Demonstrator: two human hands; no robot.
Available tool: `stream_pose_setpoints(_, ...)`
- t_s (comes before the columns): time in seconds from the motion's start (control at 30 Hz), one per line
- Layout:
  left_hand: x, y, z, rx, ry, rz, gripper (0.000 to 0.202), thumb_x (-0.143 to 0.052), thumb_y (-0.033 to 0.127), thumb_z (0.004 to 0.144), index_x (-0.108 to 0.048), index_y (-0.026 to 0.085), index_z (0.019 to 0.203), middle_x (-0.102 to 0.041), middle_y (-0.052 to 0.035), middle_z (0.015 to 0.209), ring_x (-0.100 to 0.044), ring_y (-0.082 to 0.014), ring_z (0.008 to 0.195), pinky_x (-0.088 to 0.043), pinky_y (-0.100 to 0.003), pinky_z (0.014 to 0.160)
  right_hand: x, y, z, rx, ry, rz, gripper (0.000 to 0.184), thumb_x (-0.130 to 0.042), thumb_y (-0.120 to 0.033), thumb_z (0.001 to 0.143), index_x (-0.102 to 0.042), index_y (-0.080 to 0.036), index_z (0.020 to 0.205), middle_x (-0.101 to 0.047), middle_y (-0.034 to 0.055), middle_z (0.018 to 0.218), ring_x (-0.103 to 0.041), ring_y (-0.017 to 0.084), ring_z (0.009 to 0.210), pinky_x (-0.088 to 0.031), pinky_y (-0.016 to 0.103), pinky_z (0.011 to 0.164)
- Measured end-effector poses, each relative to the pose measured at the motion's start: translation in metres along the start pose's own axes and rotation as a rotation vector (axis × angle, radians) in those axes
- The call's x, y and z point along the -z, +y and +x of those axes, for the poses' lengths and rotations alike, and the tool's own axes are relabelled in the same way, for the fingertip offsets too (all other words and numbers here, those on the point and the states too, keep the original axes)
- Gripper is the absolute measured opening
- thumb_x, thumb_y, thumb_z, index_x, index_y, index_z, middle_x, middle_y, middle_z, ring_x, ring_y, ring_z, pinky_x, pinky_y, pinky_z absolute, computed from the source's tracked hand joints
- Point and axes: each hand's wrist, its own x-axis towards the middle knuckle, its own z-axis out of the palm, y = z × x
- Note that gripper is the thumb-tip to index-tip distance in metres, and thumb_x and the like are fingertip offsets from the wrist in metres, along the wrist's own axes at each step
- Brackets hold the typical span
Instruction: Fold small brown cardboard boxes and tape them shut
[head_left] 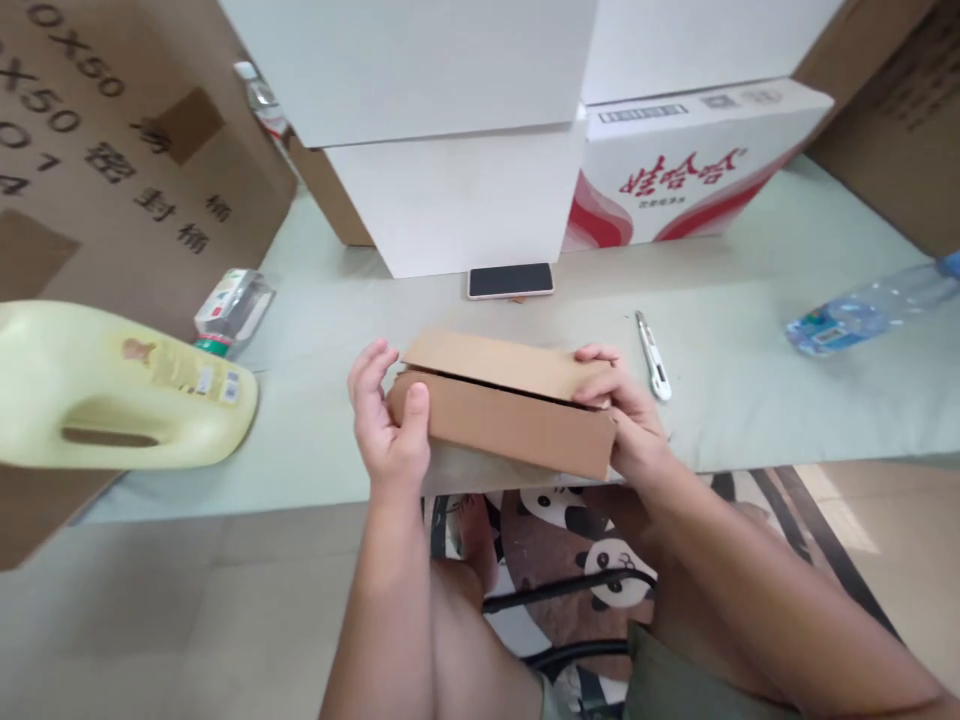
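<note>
A small brown cardboard box (510, 415) rests at the near edge of the pale green table (750, 400), its lid flap almost closed. My left hand (386, 420) grips the box's left end, thumb on the front face and fingers curled behind. My right hand (626, 405) holds the right end, fingers pressing down on the lid's right corner.
A phone (511, 281) lies face up behind the box. A white utility knife (653, 356) lies to the right, a plastic water bottle (862, 312) farther right. A yellow jug (112, 385) and a small bottle (231, 310) lie left. White and brown cartons (450, 130) line the back.
</note>
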Motion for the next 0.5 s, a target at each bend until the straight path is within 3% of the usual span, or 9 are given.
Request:
stream_pose_setpoints(0.07,-0.003,-0.006,0.004,-0.063,-0.06,0.113,0.017,-0.066,0.032,0.088,-0.074,0.023,0.1,-0.067,-0.0064,0.128,-0.06,-0.0242,0.125,-0.041,-0.042,0.113,0.009,0.006,-0.004,0.022,-0.088,0.012,0.021,-0.055,-0.043,0.081,-0.065,-0.025,0.085,-0.049,0.0058,0.137,-0.043,0.034,0.137,-0.042,0.054,0.106)
stream_pose_setpoints(0.13,-0.007,-0.011,0.009,-0.086,-0.077,0.15,0.016,-0.062,0.025,0.088,-0.077,0.022,0.092,-0.072,-0.0055,0.117,-0.064,-0.0227,0.117,-0.045,-0.042,0.11,0.015,0.013,-0.006,0.022,-0.095,0.067,0.033,-0.052,-0.048,0.082,-0.065,-0.029,0.104,-0.046,0.0038,0.145,-0.042,0.035,0.139,-0.04,0.055,0.109)
stream_pose_setpoints(0.23,-0.01,-0.015,0.018,-0.057,0.0,0.096,0.02,-0.061,0.016,0.081,-0.079,0.023,0.085,-0.076,-0.0038,0.106,-0.068,-0.0207,0.107,-0.049,-0.04,0.105,0.021,0.024,-0.003,-0.016,0.02,0.064,0.05,-0.049,-0.051,0.087,-0.05,-0.035,0.135,-0.047,0.0027,0.151,-0.043,0.03,0.141,-0.035,0.052,0.116)
stream_pose_setpoints(0.33,-0.005,-0.02,0.03,0.079,0.134,-0.025,0.018,-0.061,0.013,0.072,-0.077,0.021,0.076,-0.076,-0.0036,0.098,-0.069,-0.0211,0.102,-0.051,-0.039,0.102,0.022,0.033,0.003,-0.216,0.098,-0.028,0.056,-0.047,-0.052,0.092,-0.046,-0.031,0.143,-0.052,0.0057,0.15,-0.046,0.027,0.141,-0.032,0.051,0.12)
stream_pose_setpoints(0.43,0.004,-0.028,0.039,0.273,0.271,-0.149,0.017,-0.062,0.014,0.063,-0.074,0.019,0.073,-0.075,-0.0039,0.095,-0.069,-0.0208,0.099,-0.053,-0.037,0.096,0.015,0.032,0.004,-0.389,-0.133,0.02,0.06,-0.038,-0.062,0.095,-0.057,-0.025,0.138,-0.06,0.0091,0.143,-0.054,0.029,0.135,-0.039,0.053,0.117)
stream_pose_setpoints(0.5,0.005,-0.033,0.04,0.404,0.342,-0.203,0.017,-0.061,0.016,0.063,-0.072,0.018,0.076,-0.074,-0.0032,0.091,-0.069,-0.019,0.092,-0.056,-0.033,0.088,0.007,0.025,0.001,-0.324,-0.334,0.064,0.07,-0.031,-0.07,0.095,-0.056,-0.024,0.141,-0.056,0.0089,0.148,-0.048,0.029,0.142,-0.036,0.052,0.12)
